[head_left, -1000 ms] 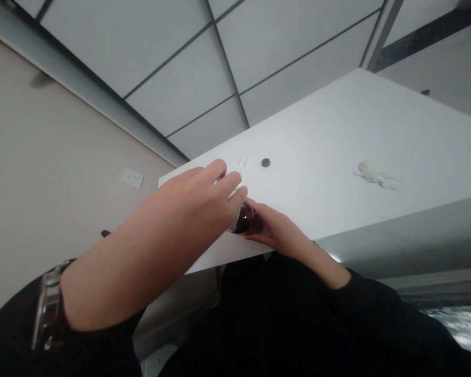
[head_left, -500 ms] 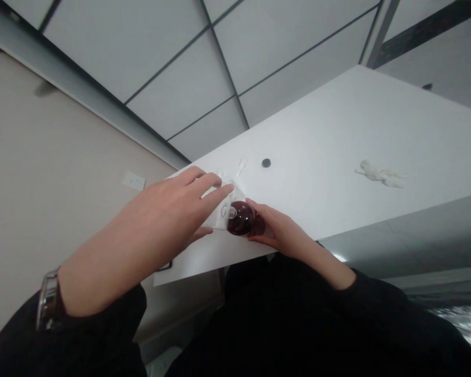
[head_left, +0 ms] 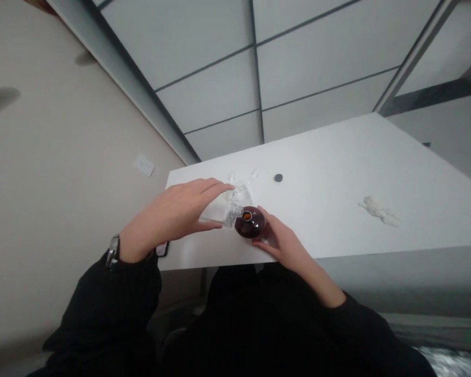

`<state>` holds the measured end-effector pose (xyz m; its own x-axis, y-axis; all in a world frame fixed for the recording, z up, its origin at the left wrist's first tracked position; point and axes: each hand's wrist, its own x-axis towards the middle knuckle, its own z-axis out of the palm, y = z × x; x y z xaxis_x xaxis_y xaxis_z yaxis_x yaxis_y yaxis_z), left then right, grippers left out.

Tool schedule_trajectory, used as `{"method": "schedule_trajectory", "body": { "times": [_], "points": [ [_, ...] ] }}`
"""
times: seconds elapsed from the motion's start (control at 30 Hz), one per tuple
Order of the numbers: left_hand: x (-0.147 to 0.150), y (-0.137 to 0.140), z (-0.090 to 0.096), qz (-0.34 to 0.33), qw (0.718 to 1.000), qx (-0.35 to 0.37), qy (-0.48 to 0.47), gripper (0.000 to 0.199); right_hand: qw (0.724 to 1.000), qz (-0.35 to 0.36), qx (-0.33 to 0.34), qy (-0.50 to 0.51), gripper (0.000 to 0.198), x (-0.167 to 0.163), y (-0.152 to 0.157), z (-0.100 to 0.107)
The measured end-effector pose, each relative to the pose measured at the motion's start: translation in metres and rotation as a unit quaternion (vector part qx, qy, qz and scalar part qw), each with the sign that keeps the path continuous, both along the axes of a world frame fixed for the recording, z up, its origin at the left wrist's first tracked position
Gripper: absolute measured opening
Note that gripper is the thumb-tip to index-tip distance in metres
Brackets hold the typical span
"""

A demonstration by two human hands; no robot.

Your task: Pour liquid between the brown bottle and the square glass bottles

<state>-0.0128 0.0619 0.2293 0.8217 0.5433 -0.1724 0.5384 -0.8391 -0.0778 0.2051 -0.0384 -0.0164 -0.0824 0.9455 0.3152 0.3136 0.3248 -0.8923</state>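
My left hand (head_left: 180,209) is closed around a clear bottle (head_left: 223,210), which lies tilted on its side with its threaded neck pointing right. The neck sits right by the round opening of a dark brown bottle (head_left: 251,226); whether the two touch I cannot tell. My right hand (head_left: 284,238) grips the brown bottle from the right, fingers on its far side and thumb on the near side. That bottle's mouth is uncovered and faces up toward me. Whether liquid is flowing cannot be made out.
Behind the bottles on the white table (head_left: 322,193) are a clear object (head_left: 241,193) and a thin transparent piece (head_left: 254,175). A dark grey disc (head_left: 278,178) lies beyond. Farther right is a crumpled whitish thing (head_left: 379,210). A phone (head_left: 163,249) lies at the left edge.
The clear bottle's neck has shifted left relative to the brown bottle, so the brown bottle's opening now shows. My head view has turned and moved. Both hands keep their holds.
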Motion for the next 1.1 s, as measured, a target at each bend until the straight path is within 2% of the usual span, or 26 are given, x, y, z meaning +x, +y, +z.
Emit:
{"method": "schedule_trajectory", "body": {
  "times": [0.1, 0.2, 0.27, 0.37, 0.43, 0.5, 0.57, 0.67, 0.77, 0.83, 0.9, 0.97, 1.1],
  "points": [
    [-0.015, 0.003, -0.016, 0.038, 0.998, -0.036, -0.043, 0.066, 1.000, 0.004, 0.001, -0.010, 0.085, 0.001, 0.000, -0.001],
    [-0.034, 0.004, -0.039, 0.091, 0.984, -0.105, -0.113, 0.075, 1.000, 0.003, -0.001, -0.023, 0.086, 0.002, -0.001, -0.002],
    [-0.049, 0.003, -0.061, 0.135, 0.961, -0.149, -0.190, 0.076, 0.999, -0.004, 0.003, -0.033, 0.085, 0.002, -0.001, -0.004],
    [-0.067, 0.004, -0.102, 0.188, 0.907, -0.217, -0.307, 0.060, 0.999, -0.015, 0.010, -0.045, 0.080, 0.002, 0.000, -0.008],
    [-0.074, 0.008, -0.130, 0.221, 0.874, -0.253, -0.350, 0.061, 0.998, -0.021, 0.010, -0.050, 0.074, 0.003, 0.000, -0.010],
    [-0.076, 0.014, -0.152, 0.240, 0.854, -0.273, -0.371, 0.065, 0.998, -0.027, 0.008, -0.056, 0.070, 0.003, 0.000, -0.012],
    [-0.075, 0.019, -0.168, 0.247, 0.848, -0.275, -0.380, 0.067, 0.998, -0.036, 0.016, -0.054, 0.074, 0.004, 0.000, -0.013],
    [-0.073, 0.022, -0.179, 0.243, 0.848, -0.266, -0.388, 0.066, 0.995, -0.099, 0.031, 0.008, 0.075, 0.008, -0.004, -0.013],
    [-0.073, 0.019, -0.181, 0.239, 0.851, -0.259, -0.389, 0.064, 0.970, -0.226, 0.042, 0.077, 0.048, 0.015, -0.008, -0.006],
    [-0.075, 0.017, -0.182, 0.237, 0.857, -0.253, -0.382, 0.066, 0.959, -0.267, 0.047, 0.077, 0.039, 0.023, -0.006, 0.002],
    [-0.076, 0.016, -0.185, 0.227, 0.864, -0.247, -0.375, 0.074, 0.961, -0.264, 0.042, 0.065, 0.043, 0.032, 0.002, 0.012],
    [-0.077, 0.016, -0.189, 0.210, 0.871, -0.237, -0.376, 0.089, 0.967, -0.246, 0.034, 0.058, 0.057, 0.041, 0.017, 0.023],
    [-0.079, 0.018, -0.195, 0.201, 0.875, -0.210, -0.388, 0.111, 0.985, -0.167, 0.009, 0.038, 0.068, 0.051, 0.063, 0.043]
  ]
}}
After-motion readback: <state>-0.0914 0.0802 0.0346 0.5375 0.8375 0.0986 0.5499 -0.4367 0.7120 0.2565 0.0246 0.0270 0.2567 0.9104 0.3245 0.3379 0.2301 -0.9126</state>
